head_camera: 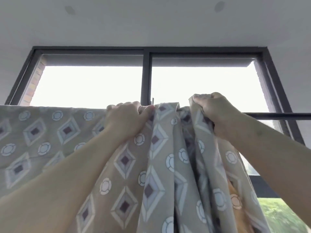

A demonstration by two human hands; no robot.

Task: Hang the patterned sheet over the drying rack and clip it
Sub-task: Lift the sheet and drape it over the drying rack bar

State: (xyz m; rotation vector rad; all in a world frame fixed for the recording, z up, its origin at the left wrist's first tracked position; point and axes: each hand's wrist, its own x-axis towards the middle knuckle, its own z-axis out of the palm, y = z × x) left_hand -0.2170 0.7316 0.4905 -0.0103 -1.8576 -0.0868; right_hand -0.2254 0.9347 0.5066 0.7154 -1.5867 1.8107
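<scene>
Both hands clutch the patterned sheet (124, 162) at the drying rack bar (277, 115): left hand (127, 117) spreading, right hand (217, 113) fisted on bunched folds

Both arms raised overhead. The bare left forearm (67, 175) and right forearm (272, 148) are extended from the near corners toward the far centre. The left hand (127, 118) is held knuckles up, fingers curled over the top edge of the patterned sheet (50, 132). The right hand (217, 113), set slightly higher, is clenched round a gathered bunch of it.
</scene>
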